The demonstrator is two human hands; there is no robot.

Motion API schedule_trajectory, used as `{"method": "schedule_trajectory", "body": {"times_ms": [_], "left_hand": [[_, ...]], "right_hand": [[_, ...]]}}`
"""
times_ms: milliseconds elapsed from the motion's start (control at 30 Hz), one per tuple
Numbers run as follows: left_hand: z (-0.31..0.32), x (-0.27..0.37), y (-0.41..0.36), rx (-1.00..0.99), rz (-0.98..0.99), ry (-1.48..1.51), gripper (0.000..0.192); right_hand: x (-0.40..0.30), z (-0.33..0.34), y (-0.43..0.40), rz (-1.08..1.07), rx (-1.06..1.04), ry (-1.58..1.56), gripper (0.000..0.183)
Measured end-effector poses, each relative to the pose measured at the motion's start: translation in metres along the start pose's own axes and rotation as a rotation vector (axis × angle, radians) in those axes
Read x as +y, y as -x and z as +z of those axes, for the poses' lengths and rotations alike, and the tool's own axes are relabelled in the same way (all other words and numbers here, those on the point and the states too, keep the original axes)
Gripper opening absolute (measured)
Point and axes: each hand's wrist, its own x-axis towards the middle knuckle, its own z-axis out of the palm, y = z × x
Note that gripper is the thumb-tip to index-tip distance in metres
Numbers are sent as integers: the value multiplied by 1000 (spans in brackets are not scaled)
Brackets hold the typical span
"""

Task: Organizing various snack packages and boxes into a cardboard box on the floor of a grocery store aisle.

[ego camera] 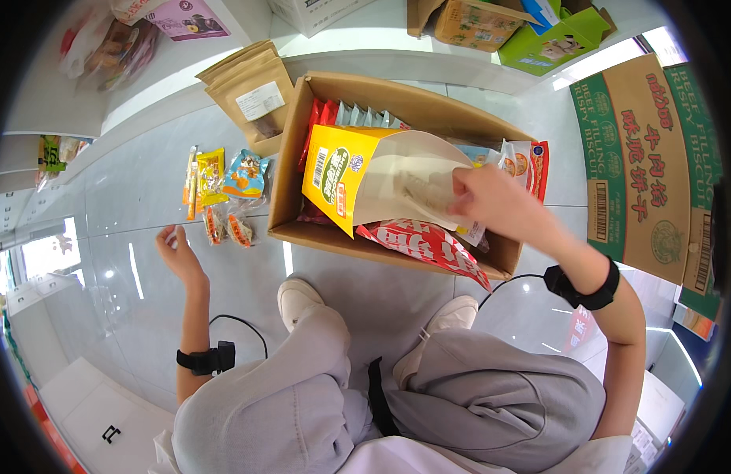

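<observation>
An open cardboard box (pixel 287 172) stands on the floor before me, filled with snack packs. My right hand (pixel 490 204) is over its right part, its fingers pinched on a crinkled clear plastic wrapper (pixel 422 188) beside an open yellow carton (pixel 342 172). A red and white snack bag (pixel 425 246) leans over the box's near side. My left hand (pixel 179 252), fingers curled and holding nothing that I can see, hovers left of the box. Near it on the floor lie a yellow snack packet (pixel 211 176), a blue and orange packet (pixel 246 175) and small orange-printed wrapped snacks (pixel 240 230).
Brown kraft paper pouches (pixel 256 109) stand against the box's left back corner. Large printed biscuit cartons (pixel 632 172) rise at the right. A white shelf (pixel 389 62) with a green box (pixel 552 47) runs along the back. My shoes and knees are close to the box's near side.
</observation>
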Motion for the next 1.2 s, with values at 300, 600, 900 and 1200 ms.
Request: {"method": "schedule_trajectory", "body": {"times_ms": [300, 600, 900, 1200], "left_hand": [[38, 205, 71, -582, 782, 444, 23], [43, 249, 107, -1316, 743, 333, 50], [8, 162, 37, -627, 40, 696, 25], [-27, 15, 12, -503, -360, 555, 30]], "right_hand": [[-22, -88, 20, 31, -193, -744, 24], [-32, -88, 26, -187, -333, -1420, 25], [1, -48, -3, -77, 126, -502, 24], [0, -10, -39, -287, 337, 273, 21]]}}
